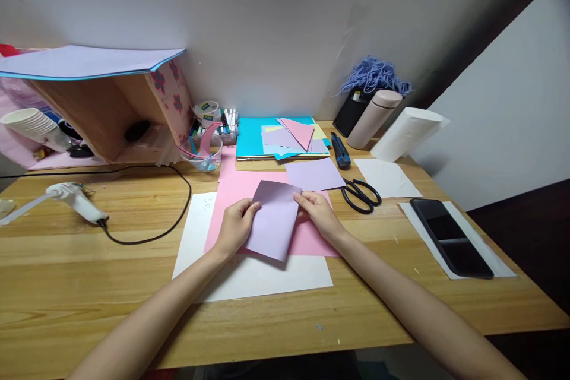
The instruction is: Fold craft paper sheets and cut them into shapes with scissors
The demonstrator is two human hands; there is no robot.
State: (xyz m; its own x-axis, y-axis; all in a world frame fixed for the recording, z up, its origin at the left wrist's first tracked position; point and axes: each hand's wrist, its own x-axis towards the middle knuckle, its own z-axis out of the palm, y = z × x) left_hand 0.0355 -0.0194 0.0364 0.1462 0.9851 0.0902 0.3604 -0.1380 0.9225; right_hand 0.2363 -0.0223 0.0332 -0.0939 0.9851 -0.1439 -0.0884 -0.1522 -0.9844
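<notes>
A folded sheet of purple paper is held tilted above the table's middle. My left hand grips its left edge, thumb on the front face. At the upper right corner, my right hand pinches the sheet between thumb and fingers. Beneath lie a pink sheet and a white sheet. Another purple sheet rests just behind my right hand, partly over the black-handled scissors, whose blades are hidden.
A glue gun with its black cord lies left, before a cardboard box. At the back are a plastic cup, paper scraps, a utility knife, a thermos and a paper roll. A phone lies right.
</notes>
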